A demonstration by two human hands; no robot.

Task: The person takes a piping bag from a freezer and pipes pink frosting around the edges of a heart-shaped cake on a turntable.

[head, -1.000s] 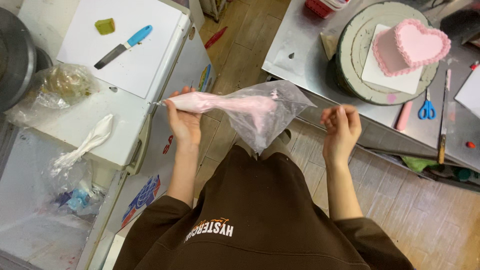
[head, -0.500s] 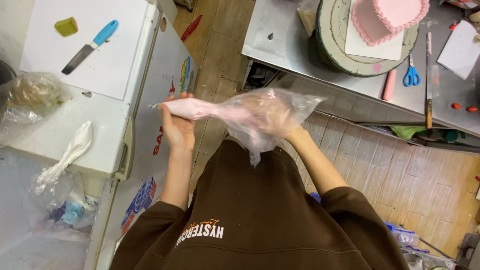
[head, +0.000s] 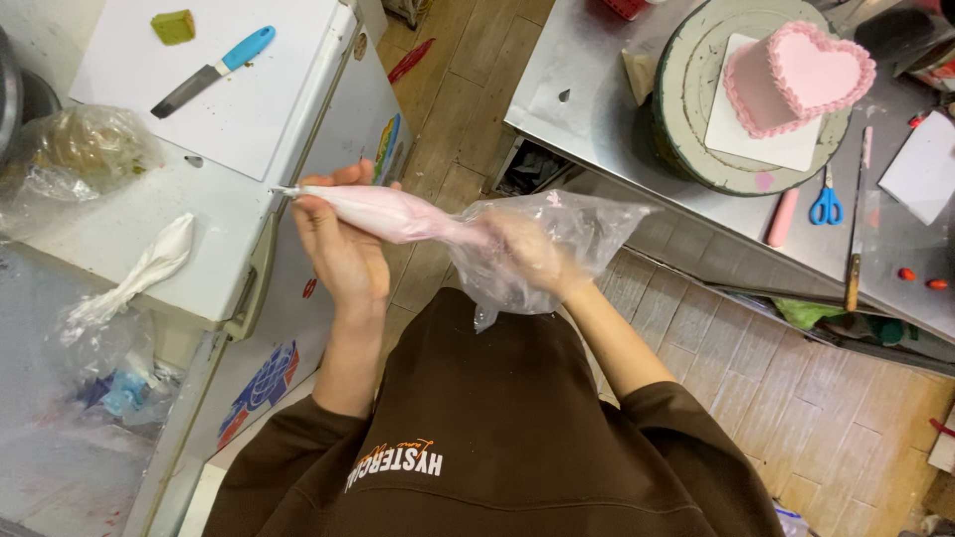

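Pink icing fills the clear piping bag (head: 398, 213), held level above the floor between both hands. Left hand (head: 338, 244) cups the tapered front, fingers curled around it, nozzle tip poking out past them. Right hand (head: 522, 254) is wrapped inside the loose plastic tail, gripping it closed. Beyond the right hand, a pink heart-shaped cake (head: 796, 80) sits on a turntable (head: 686, 109) on the steel table (head: 577, 89). Beyond the left hand, a blue-handled knife (head: 214, 72) lies on a white board (head: 249, 119).

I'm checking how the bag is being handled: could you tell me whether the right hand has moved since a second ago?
Yes. The right hand moved in toward the left hand, from apart beside the steel table to gripping the piping bag.
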